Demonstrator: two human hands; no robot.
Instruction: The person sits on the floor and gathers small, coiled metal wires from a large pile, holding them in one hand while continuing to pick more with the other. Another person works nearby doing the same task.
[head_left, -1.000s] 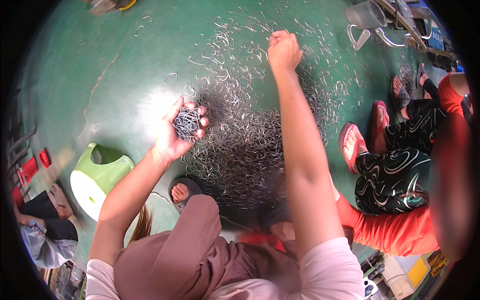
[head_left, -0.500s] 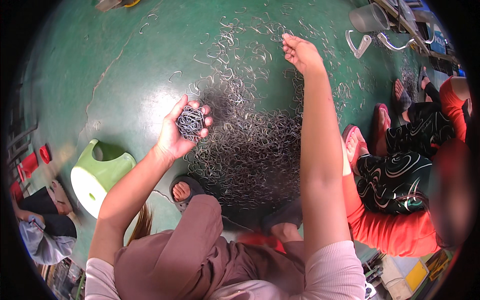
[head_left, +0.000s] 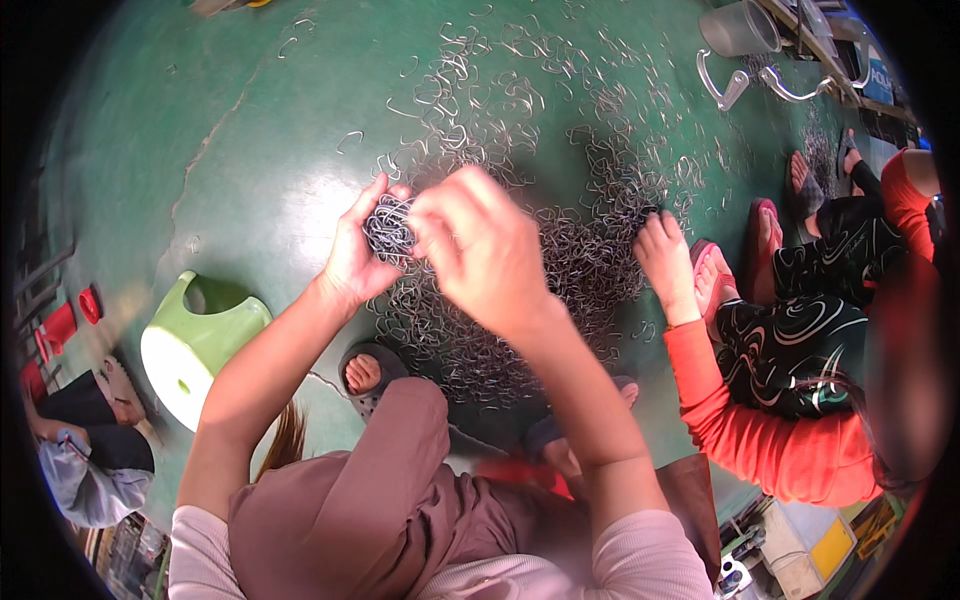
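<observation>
A bunch of curved metal wire hooks rests in my left hand, whose fingers are curled around it. My right hand is right beside that bunch, its fingers drawn together and partly blurred. What those fingers pinch, if anything, is too small and smeared to make out. Under and beyond my hands lies a dark heap of the same wire hooks, thinning into loose pieces farther out on the green floor. At the heap's right edge, a co-worker's hand in a red sleeve reaches down to the hooks.
A green and white plastic stool stands at the left. My sandalled foot is near the heap. Co-workers' legs and pink sandals line the right side. At the far right are a translucent bucket and a silver curved metal piece.
My right hand has come back from the far scattered hooks to the bunch in my left hand. The co-worker's hand now shows at the heap's right edge.
</observation>
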